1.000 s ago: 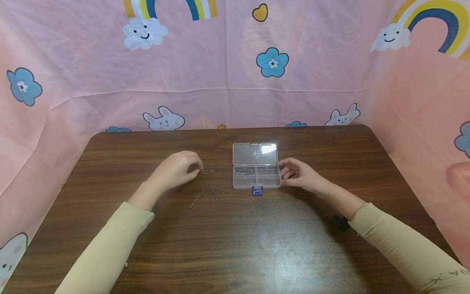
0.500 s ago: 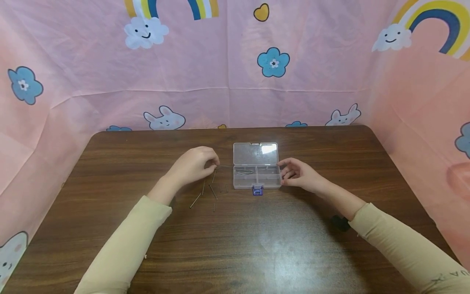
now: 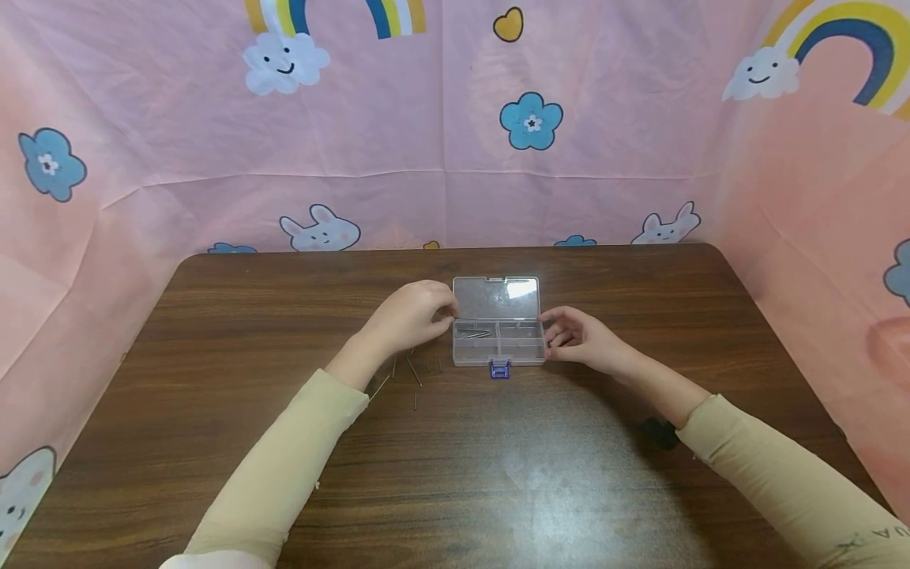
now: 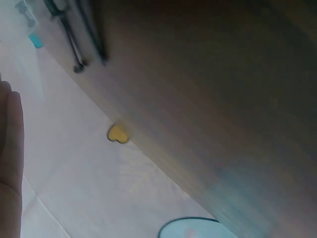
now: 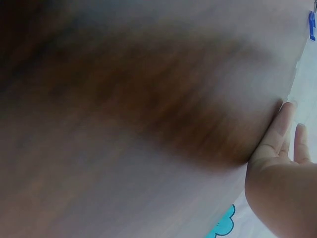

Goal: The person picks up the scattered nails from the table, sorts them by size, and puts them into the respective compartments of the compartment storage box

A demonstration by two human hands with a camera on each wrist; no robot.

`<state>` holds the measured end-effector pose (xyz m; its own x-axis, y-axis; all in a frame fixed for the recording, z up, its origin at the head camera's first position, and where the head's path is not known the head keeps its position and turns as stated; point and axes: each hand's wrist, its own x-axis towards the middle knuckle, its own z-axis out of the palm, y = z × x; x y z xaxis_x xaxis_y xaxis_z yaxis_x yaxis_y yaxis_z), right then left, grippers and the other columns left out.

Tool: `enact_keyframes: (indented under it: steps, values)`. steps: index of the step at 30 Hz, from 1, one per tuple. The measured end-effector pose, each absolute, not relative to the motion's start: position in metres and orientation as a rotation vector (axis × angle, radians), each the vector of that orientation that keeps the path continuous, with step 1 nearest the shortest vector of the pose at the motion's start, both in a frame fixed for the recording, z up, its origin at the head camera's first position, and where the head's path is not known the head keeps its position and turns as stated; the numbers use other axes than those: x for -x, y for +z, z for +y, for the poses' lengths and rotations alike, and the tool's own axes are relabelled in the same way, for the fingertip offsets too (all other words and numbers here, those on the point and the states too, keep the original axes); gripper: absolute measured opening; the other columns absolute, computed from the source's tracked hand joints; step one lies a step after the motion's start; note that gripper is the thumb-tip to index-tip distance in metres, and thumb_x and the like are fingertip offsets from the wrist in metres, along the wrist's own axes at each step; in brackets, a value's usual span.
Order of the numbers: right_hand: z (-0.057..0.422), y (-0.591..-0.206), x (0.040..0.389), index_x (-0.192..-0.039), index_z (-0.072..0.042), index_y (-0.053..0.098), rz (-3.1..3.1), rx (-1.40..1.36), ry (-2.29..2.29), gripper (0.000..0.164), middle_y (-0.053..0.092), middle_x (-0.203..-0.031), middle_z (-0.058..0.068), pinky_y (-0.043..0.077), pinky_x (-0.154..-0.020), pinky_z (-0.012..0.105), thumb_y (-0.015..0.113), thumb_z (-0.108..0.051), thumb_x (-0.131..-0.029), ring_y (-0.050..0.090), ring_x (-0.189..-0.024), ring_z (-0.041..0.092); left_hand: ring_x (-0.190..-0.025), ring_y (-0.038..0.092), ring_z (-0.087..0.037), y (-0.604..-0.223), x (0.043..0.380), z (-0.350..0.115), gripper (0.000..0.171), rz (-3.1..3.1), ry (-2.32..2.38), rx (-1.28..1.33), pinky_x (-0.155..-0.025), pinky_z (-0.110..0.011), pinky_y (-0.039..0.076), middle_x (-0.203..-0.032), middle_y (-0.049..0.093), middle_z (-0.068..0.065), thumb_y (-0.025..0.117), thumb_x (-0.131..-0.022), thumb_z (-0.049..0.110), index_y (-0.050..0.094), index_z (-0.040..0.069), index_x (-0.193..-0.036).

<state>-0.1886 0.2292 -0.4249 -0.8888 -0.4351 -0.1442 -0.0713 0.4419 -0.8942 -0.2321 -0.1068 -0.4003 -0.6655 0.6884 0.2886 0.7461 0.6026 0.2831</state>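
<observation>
A clear plastic compartment box point(image 3: 522, 364) lies on the table, its lid point(image 3: 494, 299) raised at the back and its blue latch point(image 3: 500, 370) at the front. Several nails point(image 3: 475, 333) lie in its back left compartment. My left hand point(image 3: 408, 316) is at the box's left edge, thumb and fingertips pinched together; the nail between them is mostly hidden. My right hand point(image 3: 583, 338) holds the box's right end, with the thumb near the front corner and a finger near the hinge. In the right wrist view its fingers point(image 5: 278, 128) touch the box's side.
Loose nails point(image 3: 414, 371) lie on the brown table point(image 3: 569, 474) left of the box, partly behind the left forearm. A small dark object point(image 3: 659, 433) sits beside the right forearm. A pink patterned cloth point(image 3: 391, 142) hangs around the table's back and sides.
My left hand has moved right with the pinched nail, from the loose nails to the box's left edge. The right hand and the box have stayed in place.
</observation>
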Motion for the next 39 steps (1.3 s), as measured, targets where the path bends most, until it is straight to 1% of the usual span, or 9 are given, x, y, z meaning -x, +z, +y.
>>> enact_keyframes:
  steps: [8,15,21,26,33,39]
  values:
    - [0.229,-0.423,0.189,-0.145,0.004,0.051,2.333,0.412,-1.429,0.055,0.067,-0.118,0.027,0.056,-0.084,0.02,0.073,0.002,-0.095,0.065,-0.096,0.013,-0.095,0.073,-0.019,-0.4,0.232,-0.091,0.01,-2.734,-0.524,1.231,-0.09,-0.034,0.062,-0.101,0.079,-0.003,0.074,-0.094,0.003,0.081,0.009,-0.098]
    - [0.229,-0.422,0.188,-0.145,0.005,0.05,2.337,0.423,-1.428,0.055,0.067,-0.117,0.026,0.056,-0.084,0.021,0.073,0.001,-0.095,0.066,-0.097,0.012,-0.095,0.073,-0.018,-0.397,0.231,-0.083,0.01,-2.786,-0.5,1.239,-0.089,-0.034,0.062,-0.101,0.079,-0.002,0.074,-0.096,0.004,0.081,0.01,-0.1]
    - [0.231,-0.423,0.19,-0.145,0.005,0.051,2.331,0.422,-1.434,0.056,0.067,-0.118,0.028,0.056,-0.084,0.021,0.074,0.002,-0.094,0.066,-0.096,0.012,-0.097,0.074,-0.019,-0.397,0.231,-0.08,0.008,-2.797,-0.488,1.26,-0.092,-0.035,0.062,-0.103,0.08,-0.003,0.074,-0.096,0.006,0.081,0.009,-0.1]
    - [0.232,-0.426,0.191,-0.145,0.006,0.05,2.329,0.426,-1.434,0.056,0.067,-0.118,0.027,0.056,-0.085,0.021,0.074,0.001,-0.094,0.065,-0.097,0.011,-0.094,0.074,-0.018,-0.397,0.231,-0.079,0.007,-2.783,-0.488,1.274,-0.088,-0.034,0.062,-0.101,0.079,-0.003,0.075,-0.095,0.005,0.081,0.009,-0.097]
    - [0.232,-0.425,0.19,-0.145,0.005,0.05,2.329,0.424,-1.43,0.056,0.067,-0.118,0.026,0.056,-0.085,0.02,0.074,0.0,-0.095,0.064,-0.097,0.013,-0.091,0.071,-0.017,-0.398,0.231,-0.083,0.007,-2.755,-0.536,1.271,-0.086,-0.033,0.061,-0.1,0.079,-0.003,0.076,-0.096,0.005,0.081,0.009,-0.099]
    - [0.232,-0.426,0.19,-0.145,0.006,0.05,2.318,0.43,-1.437,0.056,0.066,-0.118,0.027,0.056,-0.085,0.02,0.073,0.001,-0.095,0.064,-0.097,0.011,-0.095,0.073,-0.018,-0.399,0.229,-0.094,0.007,-2.743,-0.58,1.239,-0.088,-0.034,0.062,-0.103,0.079,-0.003,0.078,-0.096,0.008,0.081,0.009,-0.102]
